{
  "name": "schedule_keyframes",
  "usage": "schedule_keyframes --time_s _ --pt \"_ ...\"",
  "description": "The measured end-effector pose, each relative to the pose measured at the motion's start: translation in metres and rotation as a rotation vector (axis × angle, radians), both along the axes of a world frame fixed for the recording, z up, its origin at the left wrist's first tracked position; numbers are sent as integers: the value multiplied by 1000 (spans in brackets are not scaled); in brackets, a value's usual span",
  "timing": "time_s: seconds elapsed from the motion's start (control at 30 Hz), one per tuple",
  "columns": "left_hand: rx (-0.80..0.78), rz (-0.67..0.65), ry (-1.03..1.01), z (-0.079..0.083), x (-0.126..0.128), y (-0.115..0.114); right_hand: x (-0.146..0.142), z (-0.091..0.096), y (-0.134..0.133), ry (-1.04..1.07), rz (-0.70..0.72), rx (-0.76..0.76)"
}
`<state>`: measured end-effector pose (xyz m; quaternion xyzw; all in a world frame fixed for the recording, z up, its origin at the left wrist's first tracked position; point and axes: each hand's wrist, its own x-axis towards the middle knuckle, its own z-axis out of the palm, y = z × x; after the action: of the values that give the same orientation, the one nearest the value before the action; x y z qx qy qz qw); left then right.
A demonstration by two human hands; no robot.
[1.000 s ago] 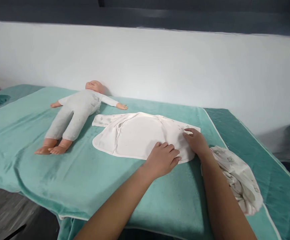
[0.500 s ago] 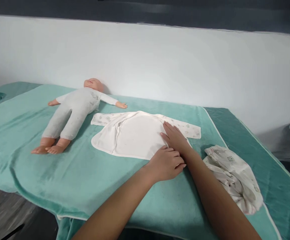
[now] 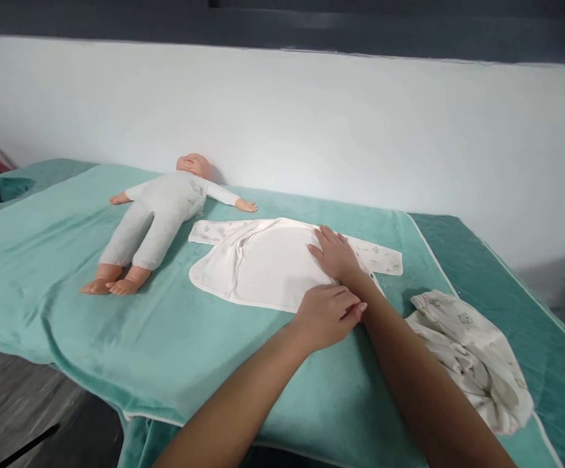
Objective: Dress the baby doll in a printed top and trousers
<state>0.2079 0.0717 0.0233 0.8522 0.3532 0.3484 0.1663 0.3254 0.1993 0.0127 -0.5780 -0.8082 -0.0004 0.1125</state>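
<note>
A white baby shirt [image 3: 272, 266] lies spread out, its printed sleeves stretched to both sides and a fold running down its left part. My right hand [image 3: 337, 253] rests flat on the shirt's right part, fingers extended, holding nothing. Just below, my left hand [image 3: 328, 317] is at the shirt's lower right edge beside my right wrist. Its fingers are curled closed, and whatever they may hold is hidden. To the left lies a baby doll [image 3: 165, 201] on its back in a pale grey-white body suit, arms out and feet bare.
A crumpled printed cloth garment [image 3: 477, 357] lies to the right of my right forearm. Everything rests on a green velvety cover [image 3: 131, 364] over a table or bed against a white wall [image 3: 360, 130]. A darker green strip [image 3: 516, 318] runs along the right side.
The view has shifted slightly, so everything sits further right. My right hand has slid a little up over the shirt; my left fingers are still curled near its lower edge.
</note>
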Motion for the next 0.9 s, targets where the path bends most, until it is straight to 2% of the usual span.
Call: schedule_keyframes --time_s 0.1,0.2,0.33,0.43,0.5,0.57,0.67,0.73,0.8,0.9 --pt "-5 175 -142 5 -10 6 4 -1 0 37 12 13" --pt "101 296 -205 7 -40 21 10 -2 0 86 34 19" --pt "232 513 -175 1 -120 42 12 1 1 94 51 -21" --pt "182 745 -176 -7 -182 46 9 3 1 41 41 -46" --pt "105 891 -170 -12 -207 46 7 4 1 18 32 -51" --pt "24 977 -86 -16 -214 46 7 3 1 6 25 -55" --pt "-52 1032 98 -20 -206 46 5 2 3 7 -5 -65" --pt "-42 1055 130 -20 -199 46 -5 2 7 27 -72 -61" --pt "13 1030 111 -19 -195 43 -27 5 14 85 -111 -17" --pt "88 928 127 -18 -191 35 -77 12 28 260 5 107"
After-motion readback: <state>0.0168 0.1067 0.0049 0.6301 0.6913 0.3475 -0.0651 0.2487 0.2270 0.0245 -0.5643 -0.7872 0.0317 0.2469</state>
